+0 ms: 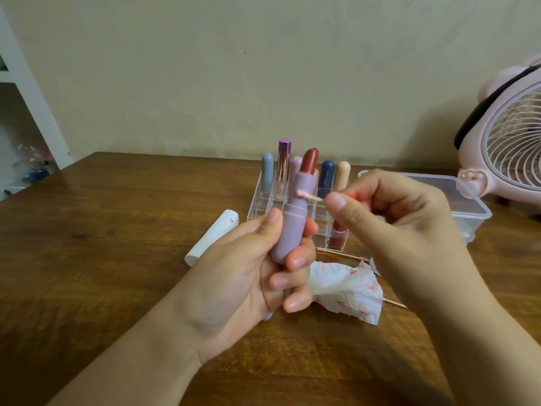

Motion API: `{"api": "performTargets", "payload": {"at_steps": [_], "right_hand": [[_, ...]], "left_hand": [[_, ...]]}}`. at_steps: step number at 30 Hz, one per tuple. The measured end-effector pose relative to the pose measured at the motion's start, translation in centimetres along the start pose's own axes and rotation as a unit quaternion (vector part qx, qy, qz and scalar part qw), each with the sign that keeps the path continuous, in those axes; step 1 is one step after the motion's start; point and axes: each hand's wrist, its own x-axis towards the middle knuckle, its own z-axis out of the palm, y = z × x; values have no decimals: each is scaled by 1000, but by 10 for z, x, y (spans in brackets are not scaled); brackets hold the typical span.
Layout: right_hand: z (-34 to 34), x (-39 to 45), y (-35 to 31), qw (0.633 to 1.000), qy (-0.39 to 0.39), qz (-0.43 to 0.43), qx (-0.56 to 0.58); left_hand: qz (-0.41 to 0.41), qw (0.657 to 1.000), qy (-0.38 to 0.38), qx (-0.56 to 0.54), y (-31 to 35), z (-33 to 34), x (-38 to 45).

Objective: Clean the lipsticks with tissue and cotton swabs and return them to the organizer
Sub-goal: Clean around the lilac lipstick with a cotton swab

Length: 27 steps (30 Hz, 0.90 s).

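Pressure is your risk: your left hand (263, 265) grips the lilac lipstick (295, 212) upright before the organizer (263, 200) while your right hand (389, 218) pinches the cotton swab (307, 195) against its collar, so a slip could gouge the exposed red bullet (310, 161).

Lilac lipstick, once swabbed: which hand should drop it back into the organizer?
Left, probably. The left hand already grips the lilac lipstick upright, just in front of the clear organizer. The right hand is busy pinching the cotton swab against the tube's collar.
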Motion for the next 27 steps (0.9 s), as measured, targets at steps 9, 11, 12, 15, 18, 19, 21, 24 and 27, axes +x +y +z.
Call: {"api": "performTargets", "payload": {"at_steps": [9,11,12,15,18,19,21,24,27], "right_hand": [[-2,1,1,998,46,10,30],[-1,1,0,998,52,13,24],[-1,1,0,998,51,13,18],[0,0,1,1000,23,4,-3],[0,-1,1,1000,-23,-2,3],[0,0,2,1000,-26,1,4],[-1,0,3,1000,-4,6,11],[-3,1,3,999,39,4,24],[-3,1,5,999,48,1,11]], "left_hand": [[-6,1000,8,13,-1,-1,0],[-3,1000,7,17,0,0,0],[-2,1000,9,21,0,0,0],[-1,999,22,26,-1,0,-1],[-1,999,32,29,-1,0,-1],[0,999,33,32,-1,0,-1],[1,999,36,36,-2,0,0],[2,998,37,42,-3,1,0],[5,998,38,51,-3,1,-1]]}}
